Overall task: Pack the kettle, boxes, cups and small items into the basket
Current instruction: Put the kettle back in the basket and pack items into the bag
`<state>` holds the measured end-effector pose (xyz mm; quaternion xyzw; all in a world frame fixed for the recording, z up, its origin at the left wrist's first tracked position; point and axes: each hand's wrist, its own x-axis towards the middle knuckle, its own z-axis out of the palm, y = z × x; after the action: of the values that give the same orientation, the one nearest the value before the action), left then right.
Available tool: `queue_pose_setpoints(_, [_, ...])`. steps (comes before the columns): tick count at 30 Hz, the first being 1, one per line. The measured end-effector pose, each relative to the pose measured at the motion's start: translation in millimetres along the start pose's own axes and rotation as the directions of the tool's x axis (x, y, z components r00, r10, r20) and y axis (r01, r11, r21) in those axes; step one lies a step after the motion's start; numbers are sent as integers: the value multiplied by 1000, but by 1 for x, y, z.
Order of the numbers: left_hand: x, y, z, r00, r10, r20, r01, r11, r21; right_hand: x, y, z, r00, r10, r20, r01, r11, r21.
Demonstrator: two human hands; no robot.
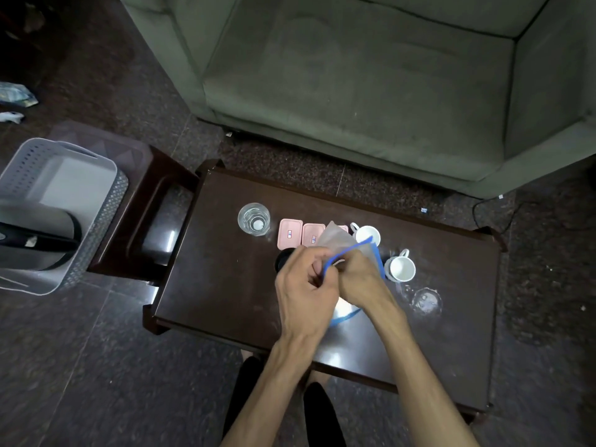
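Head view: both hands (332,279) grip the blue-edged bag (346,245), upright.

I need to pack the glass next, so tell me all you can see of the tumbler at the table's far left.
The tumbler is clear glass, round, upright, open at the top, apparently empty. It stands on the dark table, left of the pink boxes, apart from them. Neither hand touches it.
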<state>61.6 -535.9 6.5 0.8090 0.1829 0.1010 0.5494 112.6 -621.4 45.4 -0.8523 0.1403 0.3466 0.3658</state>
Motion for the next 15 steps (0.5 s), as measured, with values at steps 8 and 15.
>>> queue_pose_setpoints(8, [41,8,-31,999,-7,-35,11,996,91,-19,3,-16,921,-212,-326,298,924,239])
queue_pose_setpoints(15, [59,11,-42,973,201,110,-212,972,104,-28,5,-46,951,-141,-275,306,562,768])
